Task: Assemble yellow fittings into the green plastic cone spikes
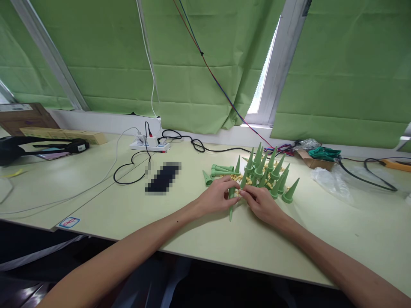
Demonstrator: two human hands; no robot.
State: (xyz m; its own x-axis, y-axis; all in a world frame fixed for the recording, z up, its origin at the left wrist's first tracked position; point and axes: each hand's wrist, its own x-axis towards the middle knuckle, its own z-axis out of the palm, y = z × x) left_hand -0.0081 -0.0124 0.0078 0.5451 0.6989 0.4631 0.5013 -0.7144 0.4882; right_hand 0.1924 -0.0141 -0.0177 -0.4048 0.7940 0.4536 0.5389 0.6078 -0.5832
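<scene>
My left hand is closed round a green plastic spike, whose pointed end sticks out towards the table's front edge. The fingertips of my right hand are pinched together close to the spike's wide end. Whatever they hold, if anything, is too small and hidden to make out. Just beyond both hands stand several more green spikes, most with their points up. A few lie on their sides in a stack behind my left hand. Small yellow pieces are scattered among them.
A pixelated dark patch covers something left of my hands. Behind it, a power strip has cables plugged in. At the right are a small cardboard box and clear plastic wrap. Black headphones lie far left.
</scene>
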